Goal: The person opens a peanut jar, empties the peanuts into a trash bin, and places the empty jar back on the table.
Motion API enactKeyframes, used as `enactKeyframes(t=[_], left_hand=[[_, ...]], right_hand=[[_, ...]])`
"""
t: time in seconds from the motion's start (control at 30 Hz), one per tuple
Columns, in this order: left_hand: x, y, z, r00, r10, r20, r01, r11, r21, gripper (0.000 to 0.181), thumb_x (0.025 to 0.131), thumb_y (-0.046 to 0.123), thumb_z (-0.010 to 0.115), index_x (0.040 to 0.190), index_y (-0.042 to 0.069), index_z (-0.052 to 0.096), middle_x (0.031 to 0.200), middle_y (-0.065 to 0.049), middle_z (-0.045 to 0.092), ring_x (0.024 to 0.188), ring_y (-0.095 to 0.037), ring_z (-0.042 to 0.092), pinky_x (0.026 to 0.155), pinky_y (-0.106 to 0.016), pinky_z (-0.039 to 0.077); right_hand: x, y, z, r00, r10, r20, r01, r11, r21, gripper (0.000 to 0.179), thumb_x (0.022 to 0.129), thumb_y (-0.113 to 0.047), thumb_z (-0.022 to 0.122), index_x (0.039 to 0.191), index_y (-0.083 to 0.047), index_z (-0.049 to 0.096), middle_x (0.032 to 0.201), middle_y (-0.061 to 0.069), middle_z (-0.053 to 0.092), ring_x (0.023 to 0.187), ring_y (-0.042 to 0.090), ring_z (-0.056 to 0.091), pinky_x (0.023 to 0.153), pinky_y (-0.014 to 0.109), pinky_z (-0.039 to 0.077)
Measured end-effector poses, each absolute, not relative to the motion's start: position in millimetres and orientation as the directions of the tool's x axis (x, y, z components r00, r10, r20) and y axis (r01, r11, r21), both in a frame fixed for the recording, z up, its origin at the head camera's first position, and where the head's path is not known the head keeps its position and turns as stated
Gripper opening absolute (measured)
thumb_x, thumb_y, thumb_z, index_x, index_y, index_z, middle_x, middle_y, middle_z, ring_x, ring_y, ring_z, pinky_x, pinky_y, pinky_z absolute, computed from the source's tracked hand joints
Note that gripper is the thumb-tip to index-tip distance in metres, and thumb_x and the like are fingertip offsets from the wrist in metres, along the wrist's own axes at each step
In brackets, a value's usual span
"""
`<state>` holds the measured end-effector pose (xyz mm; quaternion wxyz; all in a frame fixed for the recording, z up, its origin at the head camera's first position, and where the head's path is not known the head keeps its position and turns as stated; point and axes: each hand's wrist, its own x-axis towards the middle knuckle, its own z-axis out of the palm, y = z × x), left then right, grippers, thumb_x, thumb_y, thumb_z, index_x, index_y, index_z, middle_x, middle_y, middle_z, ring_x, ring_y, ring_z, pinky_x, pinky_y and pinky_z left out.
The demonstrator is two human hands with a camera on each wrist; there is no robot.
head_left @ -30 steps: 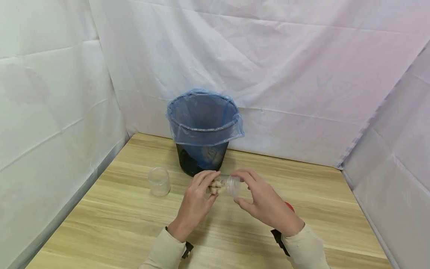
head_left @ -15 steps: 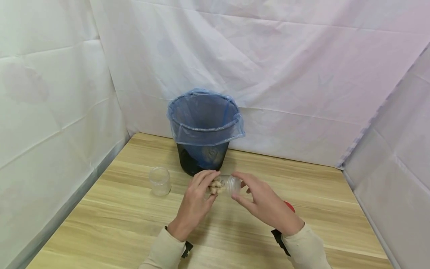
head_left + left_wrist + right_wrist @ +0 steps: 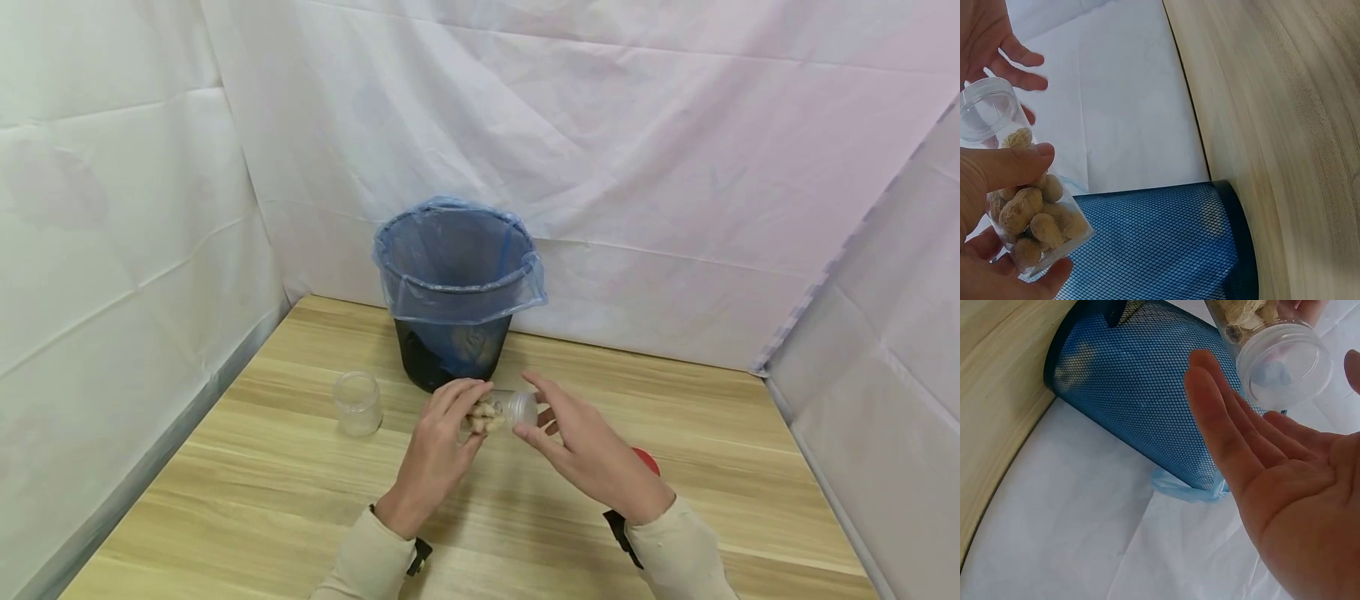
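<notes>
My left hand (image 3: pixel 435 442) grips a clear plastic jar (image 3: pixel 507 404) tilted on its side, its capped end pointing right. Several unshelled peanuts (image 3: pixel 1029 215) show through the wall in the left wrist view, gathered toward the bottom. A clear screw lid (image 3: pixel 1285 365) covers the mouth. Beside that lid is my right hand (image 3: pixel 585 450), fingers extended and spread from the thumb; in the right wrist view its fingers stand apart from the lid. Whether the thumb touches it cannot be told.
A mesh bin (image 3: pixel 457 346) with a blue liner bag (image 3: pixel 457 308) stands behind the hands. To the left is another clear jar (image 3: pixel 357 407), upright on the wooden table (image 3: pixel 262 500). A red object (image 3: pixel 647 460) sits partly hidden behind the right forearm. White sheets surround the table.
My right hand's fingers have come off the lid and spread apart, after being curled round it. The left hand and the jar have stayed in place.
</notes>
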<state>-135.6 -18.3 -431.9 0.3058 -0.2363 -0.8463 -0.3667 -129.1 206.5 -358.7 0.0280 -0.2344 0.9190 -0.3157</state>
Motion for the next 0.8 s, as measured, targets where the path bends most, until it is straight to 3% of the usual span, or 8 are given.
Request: enactKeyframes(t=[0.1, 0.23, 0.37, 0.53, 0.67, 0.8], left_hand=[[-136, -18, -432, -0.701, 0.179, 0.691, 0.627, 0.616, 0.477, 0.075, 0.070, -0.007, 0.098, 0.137, 0.009, 0.071, 0.136, -0.008, 0.069, 0.132, -0.028, 0.062, 0.106, -0.043, 0.059], [-136, -20, -433, -0.705, 0.182, 0.686, 0.630, 0.604, 0.487, 0.075, 0.070, -0.008, 0.098, 0.137, 0.009, 0.071, 0.136, -0.008, 0.069, 0.131, -0.027, 0.062, 0.106, -0.043, 0.060], [-137, -20, -434, -0.722, 0.183, 0.667, 0.623, 0.590, 0.513, 0.076, 0.071, -0.007, 0.098, 0.139, 0.010, 0.069, 0.137, -0.007, 0.069, 0.132, -0.027, 0.062, 0.106, -0.043, 0.059], [-135, -23, -435, -0.797, 0.140, 0.587, 0.538, 0.605, 0.587, 0.075, 0.076, -0.007, 0.095, 0.143, 0.010, 0.066, 0.141, -0.009, 0.066, 0.134, -0.028, 0.062, 0.104, -0.043, 0.060], [-136, -31, -435, -0.869, 0.069, 0.490, 0.433, 0.585, 0.686, 0.070, 0.084, -0.003, 0.090, 0.147, 0.008, 0.062, 0.144, -0.014, 0.062, 0.133, -0.032, 0.064, 0.103, -0.045, 0.060], [-139, -40, -435, -0.916, 0.002, 0.400, 0.336, 0.551, 0.764, 0.068, 0.089, 0.001, 0.084, 0.151, 0.008, 0.057, 0.144, -0.017, 0.060, 0.131, -0.035, 0.065, 0.105, -0.049, 0.059]], right_hand=[[-129, 206, -360, -0.887, -0.453, 0.085, -0.409, 0.689, -0.598, 0.074, 0.107, -0.047, 0.066, 0.167, -0.014, 0.039, 0.137, 0.005, 0.068, 0.107, 0.013, 0.071, 0.087, 0.032, 0.063], [-128, 207, -359, -0.861, -0.484, 0.156, -0.485, 0.689, -0.538, 0.066, 0.104, -0.033, 0.075, 0.160, -0.012, 0.048, 0.138, 0.001, 0.066, 0.108, 0.013, 0.069, 0.089, 0.031, 0.062], [-127, 209, -358, -0.807, -0.533, 0.255, -0.587, 0.675, -0.448, 0.062, 0.098, -0.022, 0.083, 0.153, -0.014, 0.055, 0.145, 0.000, 0.063, 0.118, 0.014, 0.068, 0.092, 0.033, 0.063], [-130, 215, -356, -0.755, -0.568, 0.327, -0.656, 0.660, -0.368, 0.065, 0.095, -0.013, 0.085, 0.152, -0.018, 0.057, 0.150, 0.002, 0.060, 0.130, 0.020, 0.066, 0.090, 0.035, 0.064], [-139, 228, -357, -0.795, -0.519, 0.313, -0.605, 0.705, -0.370, 0.066, 0.096, -0.014, 0.083, 0.155, -0.019, 0.055, 0.149, 0.008, 0.059, 0.117, 0.023, 0.070, 0.085, 0.036, 0.064], [-151, 248, -366, -0.881, -0.414, 0.230, -0.473, 0.799, -0.372, 0.066, 0.098, -0.021, 0.082, 0.157, -0.017, 0.052, 0.145, 0.012, 0.060, 0.109, 0.024, 0.070, 0.081, 0.040, 0.063]])
